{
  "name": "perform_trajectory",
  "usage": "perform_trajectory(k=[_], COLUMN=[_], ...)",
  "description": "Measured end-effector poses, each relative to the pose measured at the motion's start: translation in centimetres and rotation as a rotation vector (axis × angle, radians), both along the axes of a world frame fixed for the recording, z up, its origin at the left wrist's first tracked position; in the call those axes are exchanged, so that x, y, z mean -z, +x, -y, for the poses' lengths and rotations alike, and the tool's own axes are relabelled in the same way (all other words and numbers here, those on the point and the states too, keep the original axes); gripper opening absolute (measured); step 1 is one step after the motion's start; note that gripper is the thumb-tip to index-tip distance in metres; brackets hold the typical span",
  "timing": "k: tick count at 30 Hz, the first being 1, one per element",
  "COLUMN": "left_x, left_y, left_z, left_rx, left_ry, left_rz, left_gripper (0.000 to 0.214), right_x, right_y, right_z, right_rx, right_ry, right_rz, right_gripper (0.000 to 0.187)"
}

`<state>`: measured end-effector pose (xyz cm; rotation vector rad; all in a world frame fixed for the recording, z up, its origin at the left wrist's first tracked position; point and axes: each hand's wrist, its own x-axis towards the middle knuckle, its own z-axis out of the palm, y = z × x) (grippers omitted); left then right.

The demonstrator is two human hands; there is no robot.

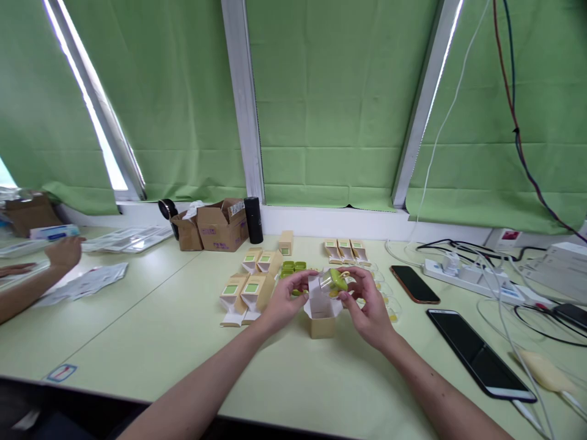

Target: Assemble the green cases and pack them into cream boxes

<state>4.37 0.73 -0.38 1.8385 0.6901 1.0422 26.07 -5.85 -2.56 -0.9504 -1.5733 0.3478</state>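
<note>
My left hand (288, 299) and my right hand (367, 302) meet over an open tan carton (321, 318) that stands on the pale green table (183, 342). Between the fingertips of both hands is a small clear-cased green item (336, 281), held just above the carton's raised white flaps. Both hands are closed in a pinch on it. To the left lie several tan cartons with green labels (245, 293). Small green items (293, 267) sit behind my left hand.
Two phones (415, 284) (477, 351) lie to the right, beside a power strip (463, 272) and tangled cables. Brown cardboard boxes (222, 226) and a black cylinder (253, 220) stand by the window sill. Another person's hands (64, 252) rest at far left near papers.
</note>
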Motion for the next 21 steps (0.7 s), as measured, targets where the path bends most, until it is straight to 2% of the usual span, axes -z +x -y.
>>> perform_trajectory(k=[12,21], left_x=[1.3,2.3], left_y=[-0.4,-0.3], left_z=[-0.5,-1.1], left_rx=[0.105,0.163], left_ry=[-0.134,-0.221], left_rz=[0.108,0.219], left_gripper=[0.069,0.074], right_x=[-0.3,0.0], right_y=[0.5,0.2], right_z=[0.2,0.6], right_rx=[0.026,0.048], right_ry=[-0.052,0.021], right_rz=[0.096,0.374], right_gripper=[0.031,0.035])
